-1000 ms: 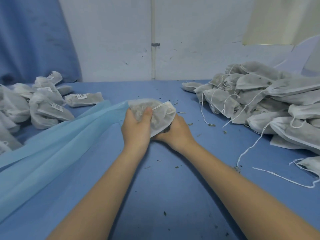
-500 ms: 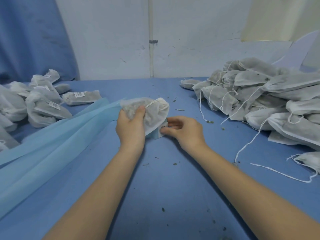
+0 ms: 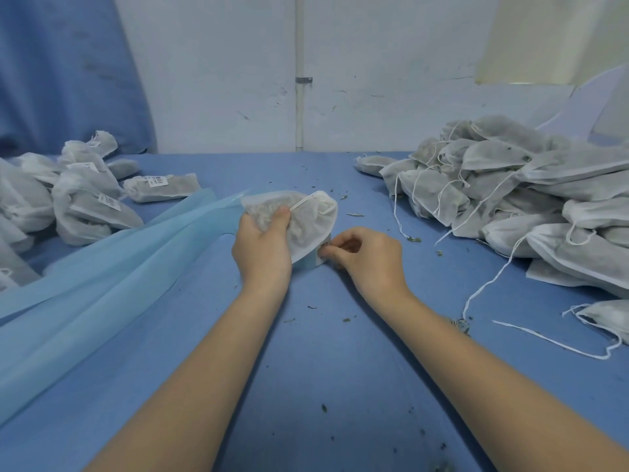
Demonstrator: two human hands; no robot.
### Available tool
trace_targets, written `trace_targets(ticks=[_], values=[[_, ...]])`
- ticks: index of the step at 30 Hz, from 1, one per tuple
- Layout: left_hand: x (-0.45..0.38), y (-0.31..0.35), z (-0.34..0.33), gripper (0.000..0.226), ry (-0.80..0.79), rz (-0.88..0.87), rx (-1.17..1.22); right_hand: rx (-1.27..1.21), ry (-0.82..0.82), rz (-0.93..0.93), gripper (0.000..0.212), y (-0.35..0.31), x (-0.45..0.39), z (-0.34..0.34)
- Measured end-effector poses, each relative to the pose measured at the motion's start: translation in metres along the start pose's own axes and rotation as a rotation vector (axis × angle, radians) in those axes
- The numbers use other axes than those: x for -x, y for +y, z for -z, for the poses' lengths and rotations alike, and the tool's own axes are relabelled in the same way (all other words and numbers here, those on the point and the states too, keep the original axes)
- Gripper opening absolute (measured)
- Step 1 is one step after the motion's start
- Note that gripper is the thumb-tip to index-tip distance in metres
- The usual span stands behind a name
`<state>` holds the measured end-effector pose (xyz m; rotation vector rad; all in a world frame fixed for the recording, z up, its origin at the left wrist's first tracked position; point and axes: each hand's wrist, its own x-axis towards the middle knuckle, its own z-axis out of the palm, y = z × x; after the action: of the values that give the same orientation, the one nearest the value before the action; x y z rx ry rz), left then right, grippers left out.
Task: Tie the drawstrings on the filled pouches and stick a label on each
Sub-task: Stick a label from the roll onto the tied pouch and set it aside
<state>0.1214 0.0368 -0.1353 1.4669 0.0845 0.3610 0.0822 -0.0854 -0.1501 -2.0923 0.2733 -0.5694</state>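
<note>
The scene is lit evenly by soft, cool light from above, and no glare is seen. Only faint, soft shadows are cast under the forearms onto the blue surface [image 3: 333, 369]. Straight lines are bent toward the edges by the wide lens, and fine detail is smeared throughout, most of all on the wall [image 3: 218, 80].

A blue table [image 3: 340, 386] fills the lower half of the view, its cloth-like top flecked with small dark crumbs of dried plant matter. Behind it, at twelve o'clock, stands a scuffed white wall [image 3: 211, 80] with a thin vertical pipe [image 3: 299, 107] held by a clip. A blue curtain [image 3: 64, 69] hangs at ten o'clock. At two o'clock a pale cream sheet [image 3: 558, 39] hangs against the wall. The light is soft and even.
</note>
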Motion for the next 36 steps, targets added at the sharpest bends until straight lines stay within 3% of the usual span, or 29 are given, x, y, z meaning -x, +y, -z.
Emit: trace_targets(ticks=[3,10,20,28,36], values=[[0.001,0.001,0.001,0.020,-0.003,0.011,0.004,-0.039,-0.049,-0.009,0.031,0.000,-0.001,0.003],[-0.001,0.003,0.001,0.021,-0.004,0.064,0.025,-0.092,-0.039,0.026,0.011,0.000,-0.003,0.009],[0.000,0.001,0.001,0.018,-0.003,0.045,0.013,0.020,0.000,0.030,0.020,0.002,-0.003,0.006],[0.001,-0.001,-0.001,0.018,-0.045,-0.015,-0.067,0.221,-0.075,0.198,0.027,-0.005,0.009,0.006],[-0.001,0.000,-0.001,0.023,-0.052,-0.002,-0.063,0.175,-0.313,0.133,0.023,-0.010,0.022,0.023]])
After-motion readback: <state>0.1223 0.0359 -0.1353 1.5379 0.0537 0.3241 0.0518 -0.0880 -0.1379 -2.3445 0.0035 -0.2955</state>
